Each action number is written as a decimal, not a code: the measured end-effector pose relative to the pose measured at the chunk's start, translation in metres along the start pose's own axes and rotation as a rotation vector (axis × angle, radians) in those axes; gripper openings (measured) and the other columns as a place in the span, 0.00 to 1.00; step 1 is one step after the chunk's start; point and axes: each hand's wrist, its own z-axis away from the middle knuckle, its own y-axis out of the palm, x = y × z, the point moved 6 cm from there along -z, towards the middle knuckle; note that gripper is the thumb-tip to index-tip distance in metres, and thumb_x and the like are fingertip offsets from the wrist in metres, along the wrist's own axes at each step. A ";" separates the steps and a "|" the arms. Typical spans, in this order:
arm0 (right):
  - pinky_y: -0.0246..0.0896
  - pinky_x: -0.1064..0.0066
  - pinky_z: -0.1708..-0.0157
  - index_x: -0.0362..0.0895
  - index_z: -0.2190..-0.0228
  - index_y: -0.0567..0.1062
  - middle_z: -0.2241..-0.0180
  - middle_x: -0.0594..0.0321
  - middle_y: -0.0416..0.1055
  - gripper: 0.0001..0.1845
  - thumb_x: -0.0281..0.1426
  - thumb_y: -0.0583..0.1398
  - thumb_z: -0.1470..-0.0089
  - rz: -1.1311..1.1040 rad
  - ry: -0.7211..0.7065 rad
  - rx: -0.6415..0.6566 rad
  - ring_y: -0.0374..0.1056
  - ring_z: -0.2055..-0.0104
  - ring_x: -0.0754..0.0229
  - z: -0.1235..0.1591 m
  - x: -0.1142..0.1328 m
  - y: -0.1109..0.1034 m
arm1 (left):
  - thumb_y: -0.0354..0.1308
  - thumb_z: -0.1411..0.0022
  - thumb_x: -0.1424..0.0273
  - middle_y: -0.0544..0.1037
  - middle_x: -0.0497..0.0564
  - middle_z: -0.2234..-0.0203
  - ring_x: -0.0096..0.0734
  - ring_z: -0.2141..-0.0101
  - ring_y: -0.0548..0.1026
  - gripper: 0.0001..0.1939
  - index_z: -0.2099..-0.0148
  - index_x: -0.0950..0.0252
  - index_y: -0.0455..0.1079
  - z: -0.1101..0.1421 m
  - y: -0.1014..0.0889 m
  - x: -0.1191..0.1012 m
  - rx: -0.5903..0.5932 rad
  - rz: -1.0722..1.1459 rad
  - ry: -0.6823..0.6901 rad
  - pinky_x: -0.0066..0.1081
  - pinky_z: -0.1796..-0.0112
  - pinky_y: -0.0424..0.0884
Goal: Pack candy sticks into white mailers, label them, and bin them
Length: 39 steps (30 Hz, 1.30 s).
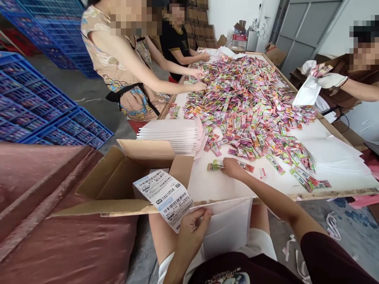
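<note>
Dark shirt (pixel 266 270) up close, with a white bag (pixel 226 230) over the lap (pixel 263 241).
Fingers of the left hand (pixel 192 228) pinch the bag's top edge, beside a printed paper strip (pixel 164 197). The right hand (pixel 233 168) touches small bright packets (pixel 215 165) on the white surface (pixel 213 187), near a big pile (pixel 242 94); I cannot tell if its fingers are closed.

A dark maroon cloth shirt (pixel 275 266) with a short sleeve (pixel 319 252); on the shirt's front, a colourful print (pixel 232 278) with pale lettering; below the shirt, white cloth shorts (pixel 263 241).
</note>
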 end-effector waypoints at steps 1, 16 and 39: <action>0.59 0.64 0.55 0.40 0.64 0.70 0.59 0.49 0.73 0.07 0.29 0.61 0.47 -0.005 -0.028 0.003 0.68 0.55 0.50 0.009 0.001 0.000 | 0.54 0.37 0.61 0.66 0.45 0.83 0.31 0.77 0.64 0.19 0.79 0.62 0.66 0.000 0.000 -0.001 0.001 -0.003 0.002 0.29 0.72 0.61; 0.59 0.69 0.66 0.41 0.62 0.72 0.64 0.53 0.75 0.13 0.37 0.64 0.45 -0.102 0.382 -0.185 0.70 0.61 0.52 -0.012 -0.136 -0.067 | 0.54 0.39 0.61 0.67 0.45 0.85 0.30 0.78 0.65 0.20 0.81 0.63 0.68 -0.006 0.012 -0.027 0.074 -0.115 -0.016 0.28 0.74 0.60; 0.58 0.73 0.77 0.42 0.73 0.69 0.80 0.62 0.70 0.08 0.29 0.64 0.53 -0.339 0.648 -0.018 0.69 0.76 0.58 0.111 -0.238 -0.043 | 0.52 0.40 0.61 0.61 0.43 0.90 0.27 0.84 0.62 0.23 0.86 0.61 0.62 -0.016 0.011 -0.022 0.024 -0.239 0.006 0.28 0.79 0.58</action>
